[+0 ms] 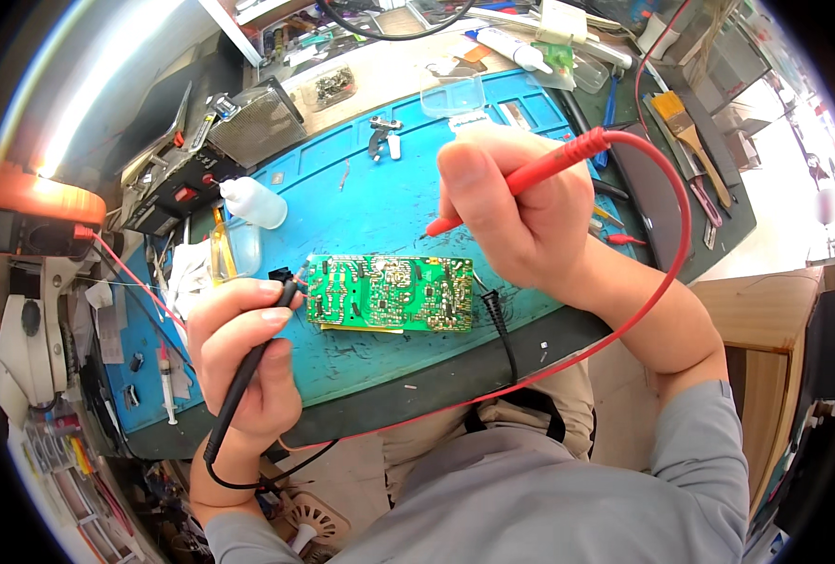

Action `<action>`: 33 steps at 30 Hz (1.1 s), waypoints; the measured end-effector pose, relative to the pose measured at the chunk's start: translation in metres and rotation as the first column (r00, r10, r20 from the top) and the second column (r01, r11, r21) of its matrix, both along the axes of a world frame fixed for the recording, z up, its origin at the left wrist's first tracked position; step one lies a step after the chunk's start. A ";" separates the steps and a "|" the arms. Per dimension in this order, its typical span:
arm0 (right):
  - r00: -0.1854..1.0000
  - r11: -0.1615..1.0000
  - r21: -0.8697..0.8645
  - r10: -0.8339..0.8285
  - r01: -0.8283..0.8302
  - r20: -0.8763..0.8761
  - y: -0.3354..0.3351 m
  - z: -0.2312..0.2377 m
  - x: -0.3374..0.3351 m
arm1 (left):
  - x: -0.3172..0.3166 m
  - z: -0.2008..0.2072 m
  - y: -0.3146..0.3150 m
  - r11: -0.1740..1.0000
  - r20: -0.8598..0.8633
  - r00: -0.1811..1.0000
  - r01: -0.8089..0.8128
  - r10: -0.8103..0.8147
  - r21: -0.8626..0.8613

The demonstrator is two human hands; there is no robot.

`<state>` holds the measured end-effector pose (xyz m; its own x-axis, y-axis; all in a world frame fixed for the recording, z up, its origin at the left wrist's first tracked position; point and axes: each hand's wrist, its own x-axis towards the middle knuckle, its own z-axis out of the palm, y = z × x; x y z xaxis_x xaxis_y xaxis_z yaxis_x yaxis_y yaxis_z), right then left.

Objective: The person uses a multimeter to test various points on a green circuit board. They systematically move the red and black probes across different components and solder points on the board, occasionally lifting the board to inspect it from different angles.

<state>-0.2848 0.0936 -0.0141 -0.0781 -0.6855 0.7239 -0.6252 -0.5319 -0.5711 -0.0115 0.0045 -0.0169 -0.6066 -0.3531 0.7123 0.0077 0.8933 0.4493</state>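
A green circuit board (389, 293) lies on the blue work mat (361, 211), its soldered side up. My left hand (248, 352) is closed round a black test probe (241, 385), whose tip end is at the board's left edge; I cannot tell whether it touches metal there. Up and to the right of the board, my right hand (521, 202) grips a red test probe (554, 162). Its tip points left and hangs above the mat, apart from the board. A red lead loops from this probe round my right forearm. A black cord (497, 324) runs from the board's right end.
An orange-cased meter (46, 202) stands at the far left. Left of the mat's middle are a white squeeze bottle (256, 203) and a black box with a red switch (187, 193). A brush (685, 132) lies far right; a syringe (166, 385) rests near left.
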 end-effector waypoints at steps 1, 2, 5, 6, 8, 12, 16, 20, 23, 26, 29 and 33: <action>1.000 1.000 0.011 -0.003 0.003 0.006 0.000 0.000 0.002 | -0.001 0.001 -0.001 1.000 -0.004 1.000 0.011 -0.011 -0.022; 1.000 1.000 0.024 -0.007 0.007 0.015 0.001 -0.001 0.003 | -0.001 0.003 0.000 1.000 0.013 1.000 0.022 -0.022 -0.014; 0.999 1.000 0.012 0.023 -0.023 -0.026 -0.002 -0.004 0.000 | 0.000 0.005 0.002 0.999 0.056 0.997 0.052 -0.053 0.015; 0.998 0.999 0.000 0.034 -0.034 -0.044 -0.002 -0.005 -0.002 | 0.000 0.006 0.003 0.997 0.062 0.996 0.068 -0.070 0.026; 0.999 0.999 0.002 0.034 -0.034 -0.041 -0.002 -0.003 -0.004 | 0.001 0.008 0.003 0.994 0.070 0.992 0.101 -0.105 0.051; 0.991 0.990 -0.118 -0.069 0.082 0.111 -0.010 -0.009 0.004 | -0.004 0.009 0.004 0.986 0.081 0.983 0.162 -0.165 0.039; 0.997 0.989 -0.135 -0.051 0.058 0.054 -0.010 -0.007 -0.001 | -0.008 0.005 0.004 0.982 0.112 0.977 0.186 -0.181 -0.033; 0.998 0.997 -0.069 0.011 -0.015 -0.065 -0.004 0.003 -0.011 | -0.008 0.006 0.008 0.979 0.158 0.973 0.185 -0.170 -0.090; 0.997 0.995 -0.102 -0.002 -0.006 -0.078 -0.005 0.003 -0.013 | -0.007 0.009 0.008 0.975 0.207 0.962 0.200 -0.177 -0.094; 0.998 0.996 -0.086 0.020 -0.025 -0.058 -0.006 0.001 -0.016 | -0.007 0.009 0.008 0.975 0.226 0.958 0.201 -0.175 -0.098; 0.999 0.998 -0.066 0.012 -0.015 -0.045 -0.006 0.002 -0.015 | -0.007 0.008 0.008 0.976 0.220 0.961 0.194 -0.168 -0.102; 0.997 0.997 -0.076 0.010 -0.015 -0.071 -0.007 0.001 -0.016 | -0.006 0.008 0.009 0.977 0.221 0.961 0.189 -0.164 -0.098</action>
